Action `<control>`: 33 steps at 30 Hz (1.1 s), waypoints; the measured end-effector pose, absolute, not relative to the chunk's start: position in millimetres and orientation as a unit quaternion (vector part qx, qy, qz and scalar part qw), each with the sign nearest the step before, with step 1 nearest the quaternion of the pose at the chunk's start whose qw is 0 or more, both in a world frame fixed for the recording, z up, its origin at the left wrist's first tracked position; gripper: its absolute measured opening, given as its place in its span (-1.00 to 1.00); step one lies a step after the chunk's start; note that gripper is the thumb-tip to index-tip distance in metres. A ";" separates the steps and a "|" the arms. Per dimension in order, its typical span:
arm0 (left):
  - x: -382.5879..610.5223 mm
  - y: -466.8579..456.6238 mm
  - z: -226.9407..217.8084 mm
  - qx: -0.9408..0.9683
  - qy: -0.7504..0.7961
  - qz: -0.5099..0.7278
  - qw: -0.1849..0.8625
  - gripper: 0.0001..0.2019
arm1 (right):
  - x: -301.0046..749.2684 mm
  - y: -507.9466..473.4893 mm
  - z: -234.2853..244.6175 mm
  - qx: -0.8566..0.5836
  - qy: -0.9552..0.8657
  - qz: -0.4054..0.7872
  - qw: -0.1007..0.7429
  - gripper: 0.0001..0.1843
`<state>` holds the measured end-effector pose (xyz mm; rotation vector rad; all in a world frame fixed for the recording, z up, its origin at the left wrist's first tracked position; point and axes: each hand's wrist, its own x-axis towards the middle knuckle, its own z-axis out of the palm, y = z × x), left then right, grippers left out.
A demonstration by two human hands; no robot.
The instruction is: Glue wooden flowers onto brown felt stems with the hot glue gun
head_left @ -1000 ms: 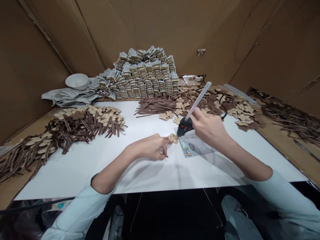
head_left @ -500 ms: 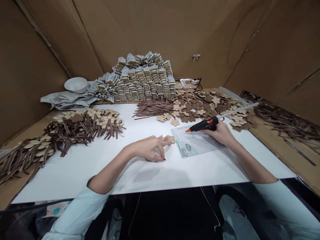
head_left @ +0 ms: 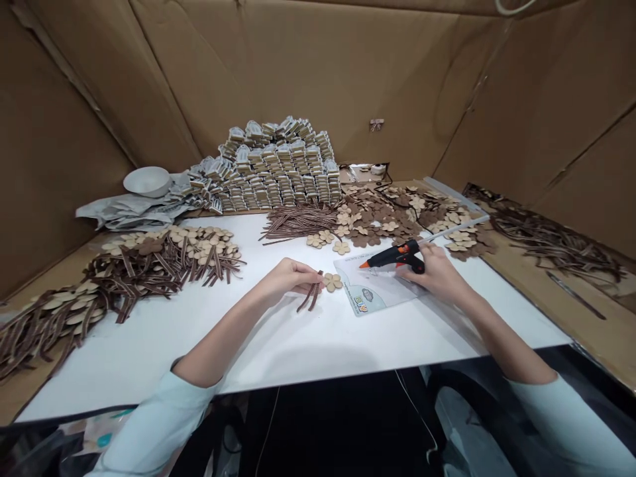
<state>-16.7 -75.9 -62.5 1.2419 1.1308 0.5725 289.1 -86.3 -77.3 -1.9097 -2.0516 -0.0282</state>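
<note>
My left hand (head_left: 289,278) is closed in a pinch on a dark brown striped ribbon (head_left: 313,295), whose two ends hang down. Right at its fingertips is a beige flower cutout (head_left: 332,283); whether the ribbon is joined to it I cannot tell. My right hand (head_left: 440,273) has its fingers around the handle of a black hot glue gun (head_left: 395,254). The gun's orange nozzle points left over a clear printed plastic sheet (head_left: 380,298), and a long glue stick (head_left: 460,226) sticks out of its back.
Ribbon-and-flower pieces (head_left: 163,255) lie heaped at the left. Behind stand stacked small boards (head_left: 283,172), loose ribbons (head_left: 301,222) and brown and beige flowers (head_left: 387,212). A white bowl (head_left: 148,181) sits back left. More ribbons (head_left: 546,235) lie right. Cardboard walls (head_left: 298,59) enclose the table.
My left hand has turned and lifted its fingers, and the brown ribbon now shows in its pinch beside the flower. Around the glue gun my right hand has shifted, uncovering more of the handle.
</note>
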 end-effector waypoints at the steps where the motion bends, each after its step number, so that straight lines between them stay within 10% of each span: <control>1: -16.7 -75.9 -63.3 0.537 0.496 0.250 0.635 -0.85 | 289.4 -94.7 -71.9 -0.687 -0.709 -0.023 0.156 -0.41; 9: -16.0 -77.4 -66.0 0.565 0.462 0.231 0.643 -0.83 | 205.4 -130.9 -20.7 -0.442 -0.822 0.316 0.168 -0.66; 33: -6.5 -83.5 -69.1 0.526 0.475 0.181 0.682 -0.81 | 162.6 -60.3 -58.6 -0.501 -0.777 0.334 0.183 -0.86</control>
